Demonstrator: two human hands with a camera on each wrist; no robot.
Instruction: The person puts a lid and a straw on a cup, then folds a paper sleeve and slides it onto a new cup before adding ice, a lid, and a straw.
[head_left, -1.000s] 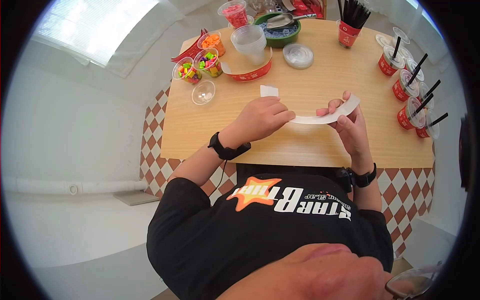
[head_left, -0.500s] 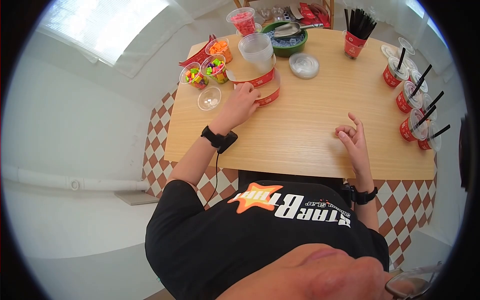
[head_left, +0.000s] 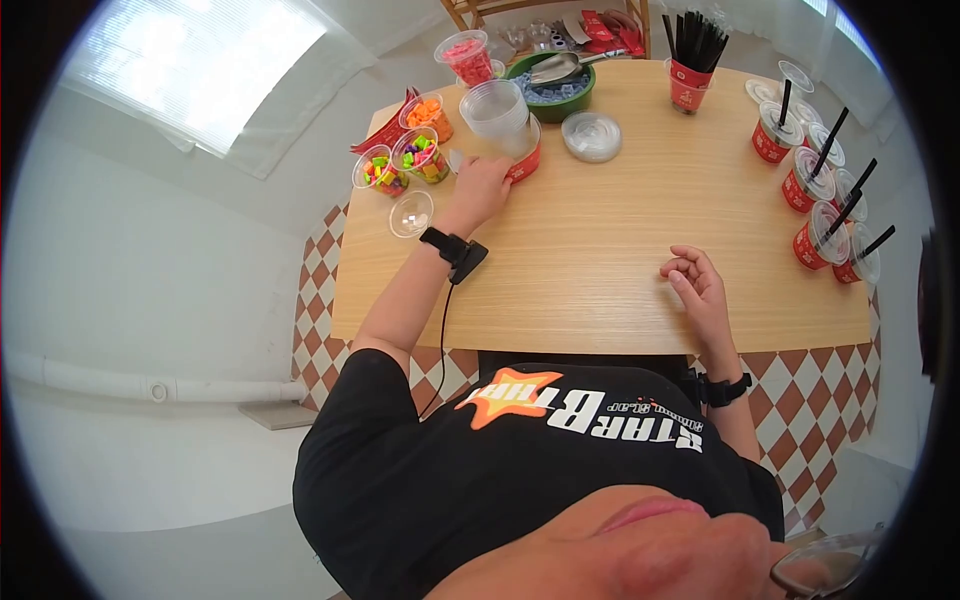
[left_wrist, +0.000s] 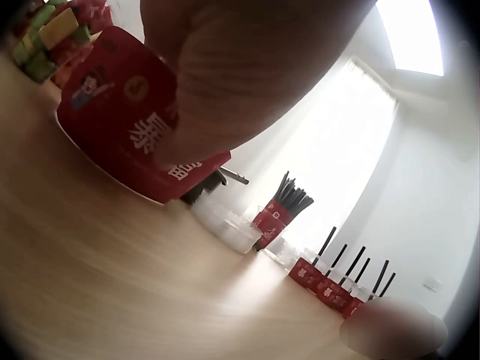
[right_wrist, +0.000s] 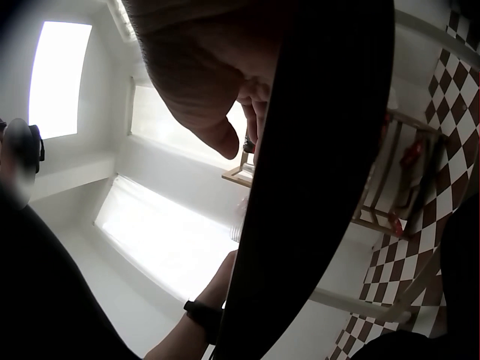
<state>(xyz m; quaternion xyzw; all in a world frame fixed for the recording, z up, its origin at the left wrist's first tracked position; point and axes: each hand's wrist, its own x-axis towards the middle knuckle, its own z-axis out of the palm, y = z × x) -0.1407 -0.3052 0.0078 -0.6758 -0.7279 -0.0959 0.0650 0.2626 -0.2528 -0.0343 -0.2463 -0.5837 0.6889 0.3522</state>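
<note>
My left hand [head_left: 482, 188] reaches to the back left of the table and grips a curved red paper cup sleeve [head_left: 524, 168]. In the left wrist view the thumb lies across the printed face of this red sleeve [left_wrist: 124, 112], whose lower edge is close over the wood. Right behind it stands a stack of clear plastic cups [head_left: 495, 112]. My right hand [head_left: 700, 290] hovers near the front edge of the table, its fingers loosely curled with nothing in them. The right wrist view has the same hand [right_wrist: 217, 82] beside the dark table underside.
Cups of coloured cubes [head_left: 420, 156] and a loose clear lid [head_left: 411, 214] lie left. Behind are a green bowl [head_left: 560, 95] with a scoop, stacked lids [head_left: 591, 136] and a cup of black straws [head_left: 690, 85]. Several lidded red cups [head_left: 815, 235] line the right.
Both hands held a curved paper strip in front; the right hand let go and drew back slightly. My left hand carried the strip away to the other red sleeve, and the two now overlap.
</note>
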